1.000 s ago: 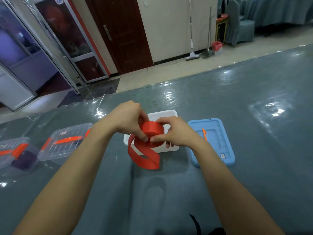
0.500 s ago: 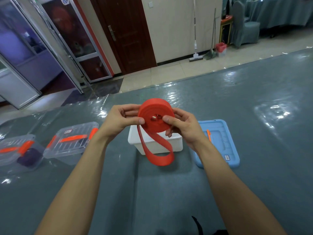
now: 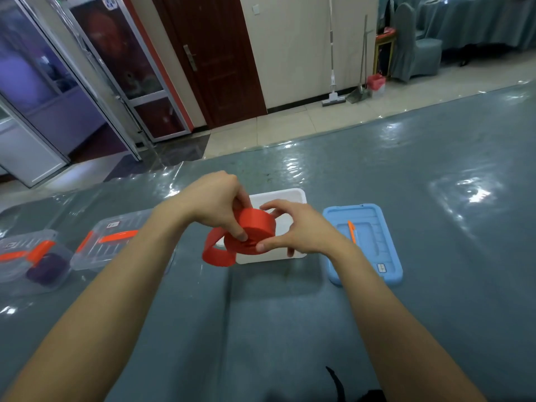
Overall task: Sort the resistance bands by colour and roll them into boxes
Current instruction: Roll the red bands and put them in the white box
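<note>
The left hand [image 3: 214,201] and right hand [image 3: 295,232] pinch the red roll [image 3: 256,229] above the box [image 3: 291,197] mid-frame; if the fingers [image 3: 241,235] slacken, it may spring open from its loose tail [image 3: 216,255]

We read banquet hall: draped tables [image 3: 478,21], covered chair [image 3: 412,44] upper right; tiled floor [image 3: 290,129], mop [image 3: 333,81], glass doors [image 3: 116,53] upper left.

My desk [image 3: 435,300] is grey-blue under glossy, wrinkled clear film. An open white box [image 3: 290,195] sits on it right below my left grip [image 3: 213,204] and right grip [image 3: 298,230]. A blue lid [image 3: 385,256] lies flat just right of the right grip. Left of the left grip stands a near clear box [image 3: 116,242], with a far clear box [image 3: 17,248] beyond it, both with orange latches.
</note>
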A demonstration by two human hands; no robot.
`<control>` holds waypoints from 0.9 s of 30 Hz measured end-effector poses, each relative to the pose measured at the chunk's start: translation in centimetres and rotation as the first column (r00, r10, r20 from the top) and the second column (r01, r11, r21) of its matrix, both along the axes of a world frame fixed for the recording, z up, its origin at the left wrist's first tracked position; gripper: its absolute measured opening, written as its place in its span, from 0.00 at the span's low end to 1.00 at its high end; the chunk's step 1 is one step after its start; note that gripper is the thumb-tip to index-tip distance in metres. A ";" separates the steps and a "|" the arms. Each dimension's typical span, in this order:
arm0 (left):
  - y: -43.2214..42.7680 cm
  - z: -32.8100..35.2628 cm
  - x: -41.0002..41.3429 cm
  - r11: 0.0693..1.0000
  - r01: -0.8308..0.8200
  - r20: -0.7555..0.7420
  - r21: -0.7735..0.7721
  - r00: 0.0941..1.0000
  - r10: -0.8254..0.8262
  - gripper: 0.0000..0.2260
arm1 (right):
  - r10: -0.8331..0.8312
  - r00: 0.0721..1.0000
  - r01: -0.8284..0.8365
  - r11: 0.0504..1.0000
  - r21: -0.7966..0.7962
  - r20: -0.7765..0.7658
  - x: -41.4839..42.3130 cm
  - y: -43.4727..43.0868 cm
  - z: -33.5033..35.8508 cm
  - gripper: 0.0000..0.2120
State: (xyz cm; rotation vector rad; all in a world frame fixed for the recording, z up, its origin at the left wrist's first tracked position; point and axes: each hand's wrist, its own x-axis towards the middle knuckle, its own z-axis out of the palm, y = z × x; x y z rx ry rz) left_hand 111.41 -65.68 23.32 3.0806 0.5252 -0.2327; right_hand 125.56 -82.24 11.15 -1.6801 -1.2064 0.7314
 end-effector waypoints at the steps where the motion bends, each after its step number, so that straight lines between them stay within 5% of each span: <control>1: -0.5 0.3 0.4 0.999 0.019 -0.047 0.044 0.999 -0.017 0.29 | 0.022 0.999 -0.022 1.000 0.010 0.027 -0.6 0.3 -0.1 0.33; 4: -0.7 0.9 0.5 1.000 0.019 -0.062 0.014 0.998 -0.018 0.29 | 0.027 0.999 -0.024 0.994 0.104 -0.026 -1.1 0.3 -0.3 0.20; 6: 0.0 0.9 -0.5 0.980 -0.044 0.020 -0.192 0.999 0.049 0.31 | 0.023 0.990 0.000 0.987 0.163 -0.136 -0.6 -0.2 -0.2 0.19; 10: 2.1 -0.7 -3.4 0.669 0.011 0.257 -0.743 0.928 0.271 0.28 | 0.068 0.907 0.081 0.940 0.331 -0.415 0.5 -0.7 0.1 0.20; 16: 1.1 -3.6 -4.0 0.473 0.212 0.446 -0.855 0.765 0.464 0.28 | 0.160 0.742 0.186 0.883 0.430 -0.651 0.3 -0.3 -0.3 0.12; 24: -0.5 -4.7 -2.7 0.539 0.191 0.510 -0.821 0.670 0.540 0.27 | 0.238 0.499 0.237 0.888 0.395 -0.833 -2.4 1.4 -1.8 0.18; 27: 0.4 -3.0 -3.4 0.644 0.054 0.453 -0.763 0.755 0.474 0.27 | 0.197 0.658 0.090 0.938 0.335 -0.727 -1.7 1.1 -1.9 0.24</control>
